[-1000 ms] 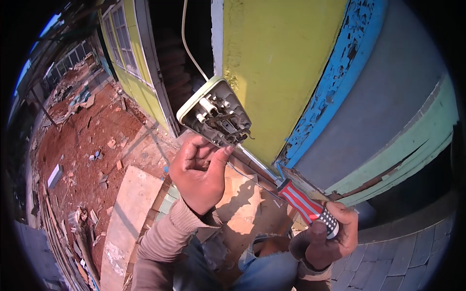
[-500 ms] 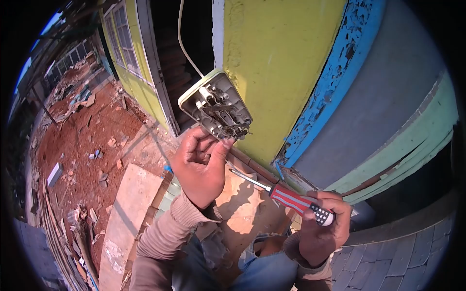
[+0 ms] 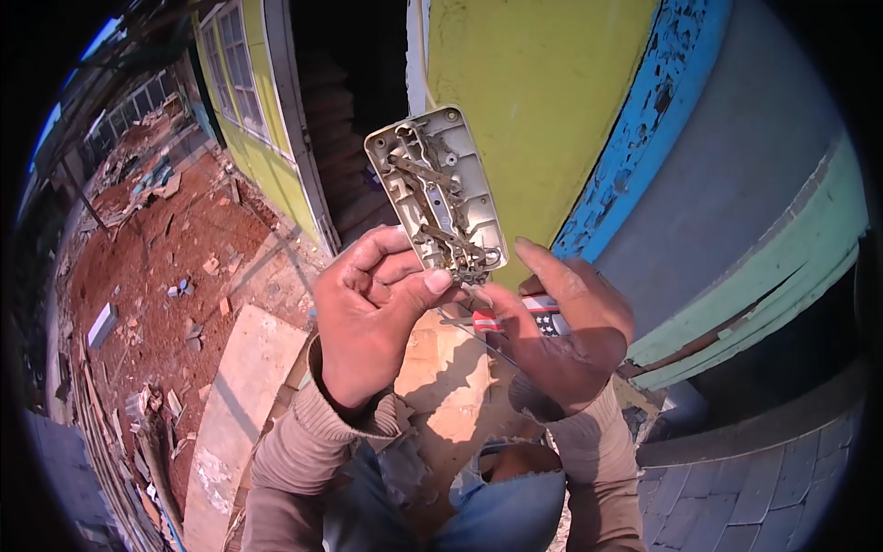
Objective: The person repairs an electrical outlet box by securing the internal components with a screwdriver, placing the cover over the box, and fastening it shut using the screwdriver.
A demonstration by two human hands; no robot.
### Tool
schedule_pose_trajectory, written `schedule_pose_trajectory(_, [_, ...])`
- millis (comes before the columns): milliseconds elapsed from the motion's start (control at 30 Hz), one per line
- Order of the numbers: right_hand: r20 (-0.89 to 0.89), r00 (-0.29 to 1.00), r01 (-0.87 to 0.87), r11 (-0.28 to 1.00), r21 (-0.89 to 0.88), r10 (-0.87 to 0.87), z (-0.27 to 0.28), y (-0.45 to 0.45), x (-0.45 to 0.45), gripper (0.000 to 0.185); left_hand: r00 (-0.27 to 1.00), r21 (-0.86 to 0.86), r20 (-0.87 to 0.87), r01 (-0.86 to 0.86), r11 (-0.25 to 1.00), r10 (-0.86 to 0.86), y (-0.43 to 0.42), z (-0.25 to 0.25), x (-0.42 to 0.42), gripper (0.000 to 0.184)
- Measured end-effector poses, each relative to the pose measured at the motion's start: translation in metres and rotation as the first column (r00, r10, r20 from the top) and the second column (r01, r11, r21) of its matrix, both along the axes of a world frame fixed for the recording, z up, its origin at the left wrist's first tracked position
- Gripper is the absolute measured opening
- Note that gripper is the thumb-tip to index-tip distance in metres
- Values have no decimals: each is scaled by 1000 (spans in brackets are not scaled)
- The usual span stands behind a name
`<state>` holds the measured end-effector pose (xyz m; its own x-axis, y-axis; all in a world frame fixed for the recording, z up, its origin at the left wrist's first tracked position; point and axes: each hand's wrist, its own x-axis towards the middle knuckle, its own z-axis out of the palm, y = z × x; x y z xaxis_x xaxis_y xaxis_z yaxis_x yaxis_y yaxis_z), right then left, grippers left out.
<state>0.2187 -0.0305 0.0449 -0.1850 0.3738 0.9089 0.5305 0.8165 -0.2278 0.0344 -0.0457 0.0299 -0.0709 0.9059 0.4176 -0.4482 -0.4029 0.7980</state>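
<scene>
Lengthwise, housing (image 3: pixel 438 197) leans left, open side facing camera — left hand (image 3: pixel 368 322) pinching it, right hand (image 3: pixel 575 331) gripping screwdriver (image 3: pixel 548 323).

sleeves (image 3: pixel 287 460): long, brownish | cuffs (image 3: pixel 324 407): ribbed | jeans (image 3: pixel 510 511): faded blue, ripped (and well frayed)

The right hand (image 3: pixel 579 336) hides much of the screwdriver (image 3: pixel 547 322); some fingertips of the left hand (image 3: pixel 368 313) disappear behind the casing (image 3: pixel 439 199), as does the cable's (image 3: pixel 423 55) lower end. Both sleeves (image 3: pixel 299 446) are cut off below; the smaller rubble (image 3: pixel 211 266) is too tiny to identify.
</scene>
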Motion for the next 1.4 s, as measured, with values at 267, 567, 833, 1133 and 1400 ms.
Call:
schedule_pose_trajectory(267, [-7,1000,-12,998,-55,11,-9,9,-3,40,980,-29,-174,91,995,-94,2,2,-8,30])
schedule_pose_trajectory(567, [-124,990,-83,985,-152,64,-19,15,-7,36,992,36,-125,18,999,-13,5,-9,9,32])
schedule_pose_trajectory(833, [-315,949,-173,878,-446,26,-27,21,25,19,954,48,-150,-256,965,261,24,-30,1,31])
schedule_pose_trajectory(1133, [-715,165,-605,503,-617,-679,-246,-35,170,28,974,-4,-169,-153,988,150,53,-54,-102,33])
schedule_pose_trajectory(1400, [-357,626,-606,-144,-782,-693,-451,-129,113,21,992,-46,4,-129,991,129,60,-53,-87,43])
